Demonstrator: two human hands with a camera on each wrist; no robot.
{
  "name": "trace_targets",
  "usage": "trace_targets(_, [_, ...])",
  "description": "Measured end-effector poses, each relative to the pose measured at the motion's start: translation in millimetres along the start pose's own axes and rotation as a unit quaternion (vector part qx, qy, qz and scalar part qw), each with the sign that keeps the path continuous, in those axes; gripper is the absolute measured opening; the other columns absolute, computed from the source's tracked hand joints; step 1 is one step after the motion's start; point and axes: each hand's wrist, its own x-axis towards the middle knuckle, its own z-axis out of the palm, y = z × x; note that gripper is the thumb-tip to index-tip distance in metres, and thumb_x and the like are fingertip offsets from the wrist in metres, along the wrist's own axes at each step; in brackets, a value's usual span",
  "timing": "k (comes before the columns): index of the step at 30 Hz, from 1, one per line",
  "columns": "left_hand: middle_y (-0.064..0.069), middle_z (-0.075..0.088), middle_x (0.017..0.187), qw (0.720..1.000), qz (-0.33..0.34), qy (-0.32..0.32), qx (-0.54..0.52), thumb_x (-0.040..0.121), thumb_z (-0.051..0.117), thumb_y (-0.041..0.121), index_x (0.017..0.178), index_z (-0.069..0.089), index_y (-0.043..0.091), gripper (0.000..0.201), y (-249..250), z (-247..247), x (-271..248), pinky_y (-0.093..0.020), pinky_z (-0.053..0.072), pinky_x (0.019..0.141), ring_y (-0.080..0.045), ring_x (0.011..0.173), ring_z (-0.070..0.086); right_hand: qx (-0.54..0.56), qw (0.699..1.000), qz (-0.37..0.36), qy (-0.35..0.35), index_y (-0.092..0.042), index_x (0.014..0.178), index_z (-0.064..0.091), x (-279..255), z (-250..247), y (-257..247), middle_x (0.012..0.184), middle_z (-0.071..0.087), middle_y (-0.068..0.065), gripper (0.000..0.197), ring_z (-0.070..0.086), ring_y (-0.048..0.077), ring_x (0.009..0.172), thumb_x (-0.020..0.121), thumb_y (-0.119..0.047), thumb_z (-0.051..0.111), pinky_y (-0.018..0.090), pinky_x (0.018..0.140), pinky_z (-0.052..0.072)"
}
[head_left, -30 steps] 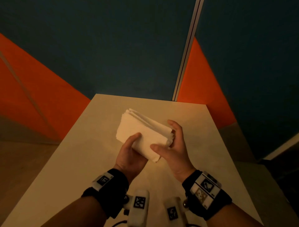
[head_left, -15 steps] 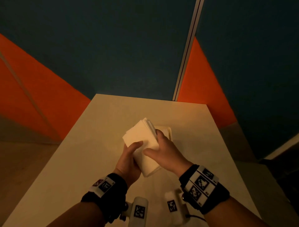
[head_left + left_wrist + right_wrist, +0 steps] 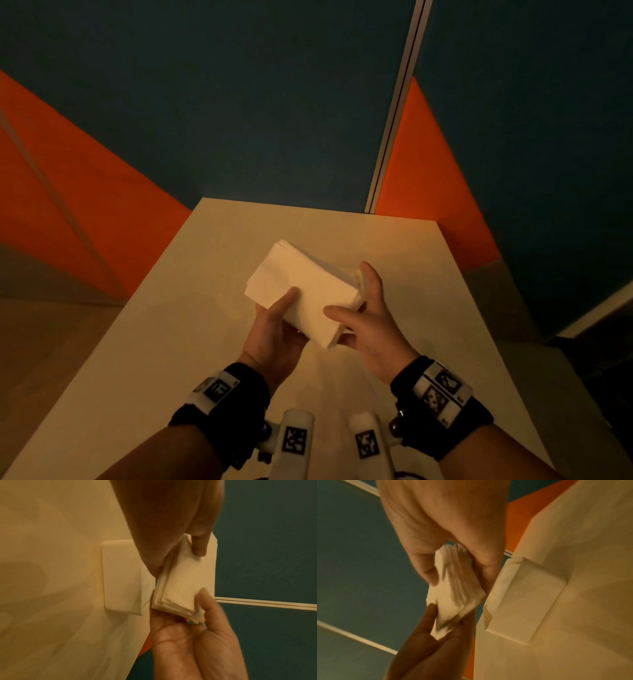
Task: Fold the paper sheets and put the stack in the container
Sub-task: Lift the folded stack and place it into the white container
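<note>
A thick stack of folded white paper sheets (image 3: 301,287) hangs above the table, held by both hands. My left hand (image 3: 281,318) holds its near left corner, thumb on top and fingers underneath. My right hand (image 3: 356,301) grips the right end, thumb on top and fingers round the far edge. In the left wrist view the stack (image 3: 187,577) sits just beside a shallow white container (image 3: 120,577) on the table. The right wrist view shows the same stack (image 3: 453,588) and container (image 3: 530,601). In the head view the stack mostly hides the container.
A pale table (image 3: 171,342) runs from me to its far edge against a blue and orange wall (image 3: 239,102). A grey vertical strip (image 3: 394,120) divides the wall panels. The floor drops away past the table's left and right edges.
Half a second ago the stack stood tilted on end with my right hand over it. Now it lies flat again between both hands, covering the container.
</note>
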Motion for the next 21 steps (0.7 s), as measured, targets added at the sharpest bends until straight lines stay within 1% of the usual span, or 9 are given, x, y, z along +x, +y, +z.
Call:
trace_targets(2, [-0.014, 0.057, 0.132, 0.999, 0.003, -0.031, -0.009, 0.072, 0.075, 0.033, 0.135, 0.047, 0.016, 0.071, 4, 5, -3, -0.047, 0.054, 0.083, -0.032, 0.117, 0.058, 0.048, 0.999, -0.001, 0.016, -0.054, 0.134, 0.028, 3, -2, 0, 0.132, 0.051, -0.001, 0.086, 0.055, 0.024, 0.112, 0.082, 0.005, 0.063, 0.047, 0.077, 0.056])
trace_targets(5, [-0.013, 0.054, 0.136, 0.996, -0.005, -0.091, -0.014, 0.05, 0.088, 0.047, 0.131, 0.053, 0.017, 0.093, 18, 2, -6, -0.044, 0.052, 0.092, -0.031, 0.122, 0.054, 0.152, 0.987, 0.039, 0.018, -0.041, 0.13, 0.043, 6, -11, -11, 0.121, 0.054, 0.002, 0.064, 0.056, 0.028, 0.105, 0.085, 0.004, 0.053, 0.039, 0.065, 0.054])
trace_targets(9, [0.0, 0.051, 0.137, 0.991, 0.051, -0.116, 0.038, 0.033, 0.095, 0.041, 0.143, 0.025, 0.048, 0.13, 20, 6, -7, -0.042, 0.053, 0.091, -0.026, 0.123, 0.051, 0.223, 0.966, 0.13, -0.032, -0.019, 0.122, 0.056, 3, -11, -15, 0.102, 0.063, 0.011, 0.038, 0.061, 0.023, 0.077, 0.087, -0.005, 0.05, 0.027, 0.048, 0.049])
trace_targets(11, [-0.004, 0.049, 0.135, 0.986, 0.101, -0.112, 0.068, 0.031, 0.095, 0.042, 0.14, 0.013, 0.059, 0.136, 18, 12, -6, -0.046, 0.05, 0.094, -0.027, 0.123, 0.049, 0.228, 0.957, 0.173, -0.05, -0.009, 0.124, 0.054, 0, -5, -14, 0.092, 0.063, 0.015, 0.037, 0.06, 0.024, 0.067, 0.088, -0.008, 0.051, 0.024, 0.043, 0.048])
trace_targets(13, [-0.011, 0.048, 0.132, 0.979, 0.15, -0.104, 0.093, 0.038, 0.092, 0.039, 0.135, 0.01, 0.065, 0.13, 21, 20, -6, -0.053, 0.045, 0.097, -0.031, 0.12, 0.05, 0.22, 0.952, 0.199, -0.079, -0.003, 0.122, 0.055, -2, -1, -14, 0.083, 0.064, 0.017, 0.036, 0.06, 0.026, 0.062, 0.087, -0.013, 0.053, 0.025, 0.043, 0.048])
trace_targets(15, [-0.014, 0.049, 0.123, 0.972, 0.194, -0.085, 0.099, 0.048, 0.084, 0.026, 0.135, 0.016, 0.063, 0.117, 25, 26, -6, -0.055, 0.047, 0.095, -0.033, 0.112, 0.053, 0.2, 0.952, 0.209, -0.099, -0.004, 0.119, 0.056, -3, 1, -14, 0.083, 0.064, 0.019, 0.034, 0.062, 0.028, 0.063, 0.089, -0.02, 0.054, 0.027, 0.048, 0.051])
trace_targets(17, [-0.012, 0.049, 0.114, 0.965, 0.228, -0.08, 0.105, 0.053, 0.075, 0.021, 0.134, 0.028, 0.055, 0.099, 28, 29, -8, -0.055, 0.049, 0.091, -0.034, 0.105, 0.054, 0.181, 0.956, 0.206, -0.1, -0.012, 0.115, 0.056, -3, 3, -14, 0.1, 0.06, 0.022, 0.028, 0.063, 0.032, 0.076, 0.09, -0.024, 0.055, 0.034, 0.057, 0.055])
trace_targets(19, [-0.009, 0.048, 0.107, 0.957, 0.243, -0.091, 0.126, 0.054, 0.072, 0.02, 0.125, 0.039, 0.041, 0.081, 29, 28, -10, -0.05, 0.052, 0.087, -0.03, 0.099, 0.052, 0.166, 0.96, 0.205, -0.098, -0.019, 0.115, 0.058, -2, 4, -12, 0.115, 0.055, 0.024, 0.027, 0.061, 0.035, 0.087, 0.089, -0.025, 0.058, 0.039, 0.062, 0.056])
trace_targets(21, [-0.006, 0.048, 0.103, 0.952, 0.249, -0.092, 0.151, 0.053, 0.071, 0.021, 0.112, 0.046, 0.031, 0.065, 29, 27, -11, -0.043, 0.052, 0.081, -0.028, 0.098, 0.05, 0.149, 0.959, 0.215, -0.109, -0.014, 0.123, 0.059, 0, 4, -7, 0.12, 0.054, 0.024, 0.04, 0.062, 0.034, 0.088, 0.085, -0.028, 0.062, 0.039, 0.064, 0.056])
